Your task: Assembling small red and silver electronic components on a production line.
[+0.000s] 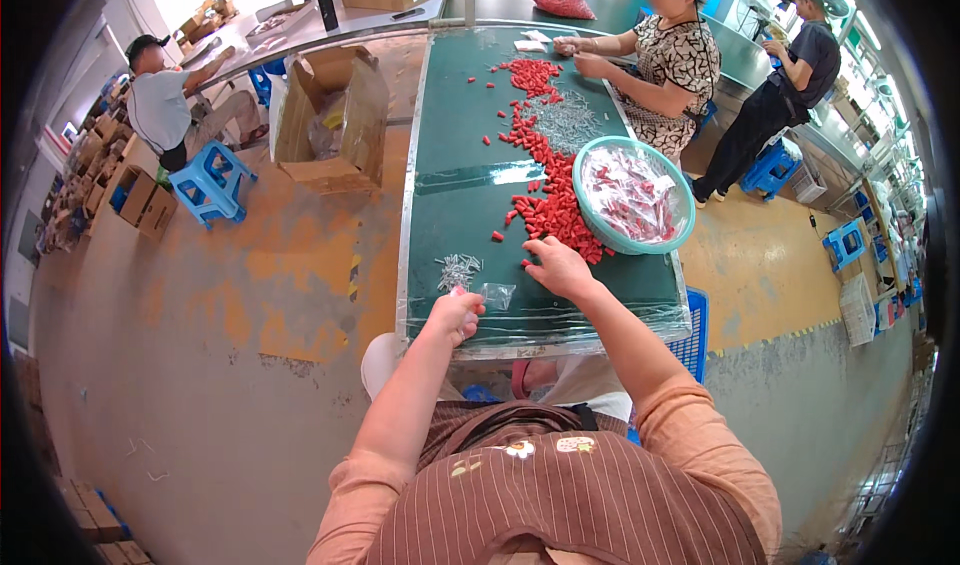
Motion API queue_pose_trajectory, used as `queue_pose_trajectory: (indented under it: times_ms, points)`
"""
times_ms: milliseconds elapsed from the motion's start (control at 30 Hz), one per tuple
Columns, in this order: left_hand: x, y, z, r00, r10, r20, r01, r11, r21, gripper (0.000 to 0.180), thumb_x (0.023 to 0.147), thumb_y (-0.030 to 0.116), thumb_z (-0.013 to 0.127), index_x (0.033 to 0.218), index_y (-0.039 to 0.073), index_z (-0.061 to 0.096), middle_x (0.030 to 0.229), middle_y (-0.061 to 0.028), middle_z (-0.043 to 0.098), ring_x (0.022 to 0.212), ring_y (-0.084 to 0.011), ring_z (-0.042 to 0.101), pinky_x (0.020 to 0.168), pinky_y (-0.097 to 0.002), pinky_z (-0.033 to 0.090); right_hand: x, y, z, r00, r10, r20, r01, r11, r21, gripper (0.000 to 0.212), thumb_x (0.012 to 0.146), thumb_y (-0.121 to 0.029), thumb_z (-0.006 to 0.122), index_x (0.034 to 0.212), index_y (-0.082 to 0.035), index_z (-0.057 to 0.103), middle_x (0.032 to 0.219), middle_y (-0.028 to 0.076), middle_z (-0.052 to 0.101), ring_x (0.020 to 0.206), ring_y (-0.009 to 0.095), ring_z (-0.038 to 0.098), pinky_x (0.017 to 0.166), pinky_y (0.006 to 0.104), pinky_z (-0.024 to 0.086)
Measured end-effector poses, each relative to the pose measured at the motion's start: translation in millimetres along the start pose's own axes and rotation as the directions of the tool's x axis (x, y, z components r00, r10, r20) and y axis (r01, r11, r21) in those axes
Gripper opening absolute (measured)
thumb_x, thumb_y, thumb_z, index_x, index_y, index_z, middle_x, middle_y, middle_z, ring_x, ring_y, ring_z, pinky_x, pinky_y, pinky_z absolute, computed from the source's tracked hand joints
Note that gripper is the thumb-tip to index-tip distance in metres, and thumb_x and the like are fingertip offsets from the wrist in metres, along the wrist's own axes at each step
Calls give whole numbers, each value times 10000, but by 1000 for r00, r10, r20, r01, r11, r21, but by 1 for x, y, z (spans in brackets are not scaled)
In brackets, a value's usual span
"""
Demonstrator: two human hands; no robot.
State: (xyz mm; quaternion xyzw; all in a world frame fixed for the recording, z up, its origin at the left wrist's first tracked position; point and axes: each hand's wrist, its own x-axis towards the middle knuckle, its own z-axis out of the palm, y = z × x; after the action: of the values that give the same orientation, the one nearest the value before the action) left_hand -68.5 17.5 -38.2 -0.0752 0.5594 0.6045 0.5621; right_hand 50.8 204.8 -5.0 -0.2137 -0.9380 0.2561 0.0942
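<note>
My left hand (457, 315) is closed on a small clear plastic bag (497, 296), which sticks out to the right of its fingers over the green tabletop. Just beyond that hand lies a small pile of grey screws (459, 271). My right hand (562, 269) reaches to the near edge of a long heap of red plastic plugs (555, 215). Its fingers are bent and pinched at a single red plug (526, 263). A turquoise round basin (683, 237) stands against the heap, full of filled clear bags (632, 197) with red pieces inside.
A second heap of screws (570, 120) lies farther up the table (440, 145). Across the right edge, a co-worker (670, 65) handles small things beside white packets (531, 45). An open cardboard box (335, 125) and blue stool (212, 183) stand left; a blue crate (692, 337) is near right.
</note>
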Motion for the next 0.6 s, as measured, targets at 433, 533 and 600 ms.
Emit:
queue_pose_trajectory:
  times_ms: [433, 533, 600]
  points:
    - [2, -5, -8, 996, 92, 23, -92, 996, -1, 171, 786, 150, 613, 685, 55, 512, 547, 14, 437, 374, -56, 342, 333, -224, 245, 11, -3, -1, 983, -84, 164, 122, 965, -231, 179, 719, -166, 573, 848, -51, 618, 953, 162, 569, 881, 333, 579, 766, 437, 473]
    - [3, -5, -1, 992, 103, 80, -105, 994, 27, 162, 775, 138, 601, 661, 71, 507, 531, 18, 435, 369, -63, 345, 328, -228, 246, -3, -7, -14, 987, -18, 160, 44, 986, -159, 251, 718, -237, 593, 914, -84, 629, 1003, 165, 562, 906, 326, 572, 776, 427, 473]
    - [13, -13, -3, 976, 161, 144, -171, 983, 62, 145, 762, 123, 598, 657, 79, 507, 541, 4, 452, 371, -75, 361, 326, -231, 249, -7, -12, -9, 979, -3, 204, 41, 982, -187, 280, 714, -275, 608, 926, -93, 622, 986, 162, 567, 892, 330, 573, 764, 424, 475]
